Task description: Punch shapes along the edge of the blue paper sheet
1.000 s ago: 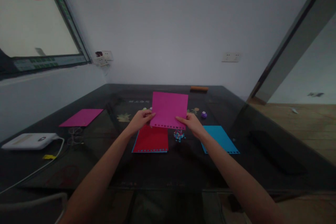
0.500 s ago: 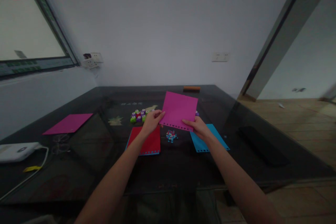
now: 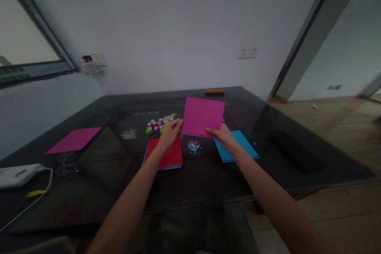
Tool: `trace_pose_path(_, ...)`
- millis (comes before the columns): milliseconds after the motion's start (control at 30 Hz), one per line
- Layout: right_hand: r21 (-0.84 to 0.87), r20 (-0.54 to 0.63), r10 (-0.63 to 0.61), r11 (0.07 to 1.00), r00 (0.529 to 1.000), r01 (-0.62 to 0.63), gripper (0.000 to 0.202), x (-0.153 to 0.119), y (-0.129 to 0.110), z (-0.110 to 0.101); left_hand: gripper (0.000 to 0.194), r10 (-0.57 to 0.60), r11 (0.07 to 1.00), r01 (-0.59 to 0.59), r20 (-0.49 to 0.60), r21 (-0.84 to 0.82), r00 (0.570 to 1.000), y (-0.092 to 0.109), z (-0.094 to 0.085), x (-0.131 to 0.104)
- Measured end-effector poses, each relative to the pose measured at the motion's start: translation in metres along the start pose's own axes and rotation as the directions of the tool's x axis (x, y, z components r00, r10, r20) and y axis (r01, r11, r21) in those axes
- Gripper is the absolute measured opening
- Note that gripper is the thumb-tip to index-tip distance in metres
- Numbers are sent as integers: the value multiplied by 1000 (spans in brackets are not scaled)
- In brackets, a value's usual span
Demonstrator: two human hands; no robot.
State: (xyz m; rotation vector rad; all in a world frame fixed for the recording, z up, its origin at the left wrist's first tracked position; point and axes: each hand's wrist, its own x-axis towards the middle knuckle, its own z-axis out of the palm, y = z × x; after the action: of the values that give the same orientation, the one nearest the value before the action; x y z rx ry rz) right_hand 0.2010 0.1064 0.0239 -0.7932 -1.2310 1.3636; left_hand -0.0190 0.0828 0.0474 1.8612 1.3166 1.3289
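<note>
Now both my hands — left hand (image 3: 169,133), right hand (image 3: 222,137) — pinch the magenta sheet (image 3: 204,116), carried rightward, raised above the worktop (image 3: 190,182) beyond the red sheet (image 3: 165,154) — its punched edge seemingly lowest.

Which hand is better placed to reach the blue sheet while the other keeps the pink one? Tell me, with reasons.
Right. The right hand grips the pink sheet at its lower right corner, directly above the blue sheet. The left hand is over the red sheet, farther away, and would likely have to cross over.

dim, underexposed | window (image 3: 26,53) light from left | edges warped, soft
</note>
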Motion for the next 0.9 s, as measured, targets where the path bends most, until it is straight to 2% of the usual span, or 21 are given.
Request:
trace_pose_path(100, -50, -65, 2, 999, 998, -5, 49, 5, 5, -6, 36, -52, 985, 64, -77, 160, 996, -16, -7, 3)
trace_pose_path(167, -76, -86, -6, 997, 996, 0, 48, 7, 7, -8, 33, -46, 926, 109, -178, 362, 983, -29, -13, 4)
trace_pose_path(233, -93, -93, -27, 996, 995, 18, 48, 7, 8, -9, 28, -42, 850, 156, -231, 503, 972, -39, -17, 5)
trace_pose_path(400, -102, -91, -29, 995, 995, 19, 51, 6, 8, -8, 25, -75, 674, 182, -178, 716, 981, -49, -21, 2)
trace_pose_path(567, -102, -110, -1, 995, 994, -10, 52, 6, 11, -6, 30, -167, 548, 235, -171, 803, 971, -48, -19, -2)
trace_pose_path(733, -93, -124, -15, 996, 992, 4, 47, 3, 11, -3, 40, -211, 516, 251, -162, 819, 964, -55, -12, -5)
trace_pose_path(900, -97, -135, 10, 995, 991, -24, 47, 1, 10, -1, 35, -218, 517, 242, -147, 821, 965, -58, -9, -6)
